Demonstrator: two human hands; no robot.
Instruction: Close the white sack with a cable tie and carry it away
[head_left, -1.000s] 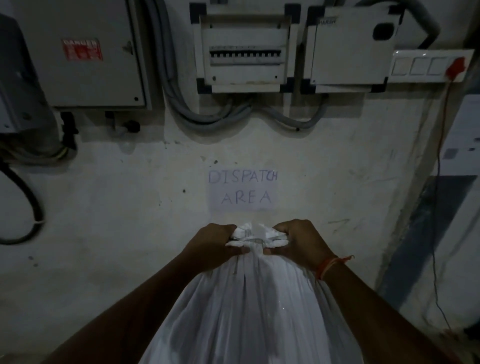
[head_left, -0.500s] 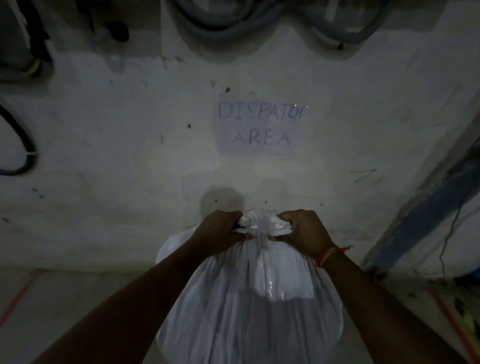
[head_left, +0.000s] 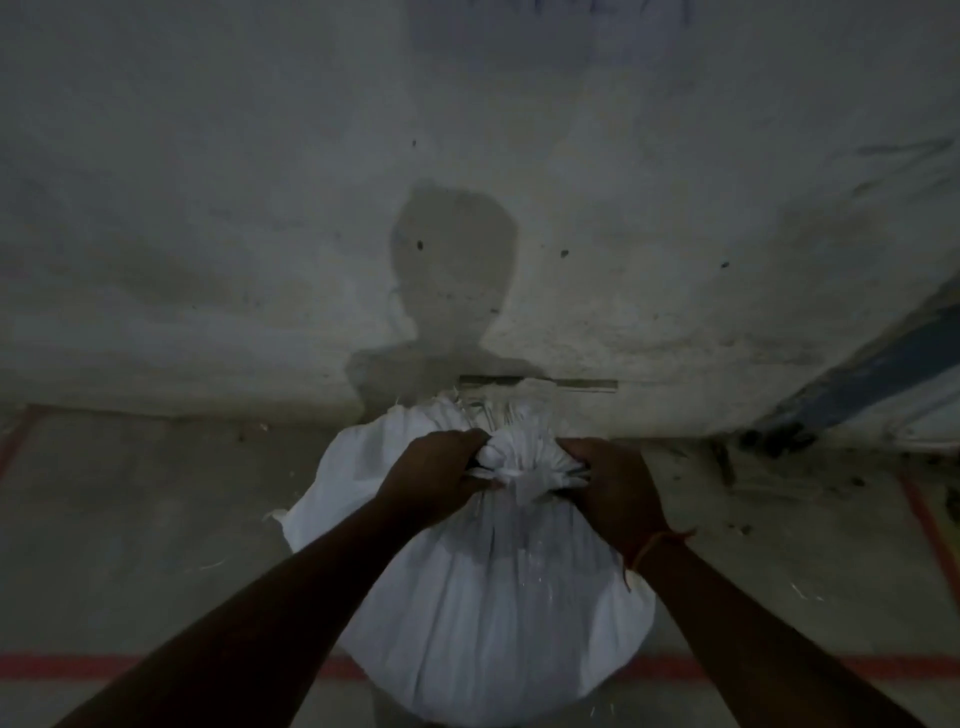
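Note:
The white sack fills the lower middle of the head view, bulging and upright, its bottom over the floor by the wall. Its mouth is bunched into a tight neck. My left hand grips the neck from the left. My right hand, with an orange thread at the wrist, grips it from the right. A cable tie is not visible around the neck in this dim light; the fingers hide part of it.
A stained concrete wall rises just behind the sack, with my shadow on it. Red tape lines mark a rectangle on the floor around the sack. A blue-striped sloping surface and dark debris sit at the right.
The view has tilted down from the panels and the "DISPATCH AREA" sign to the floor. The sack has dropped lower toward the ground near the wall, both hands still holding its neck.

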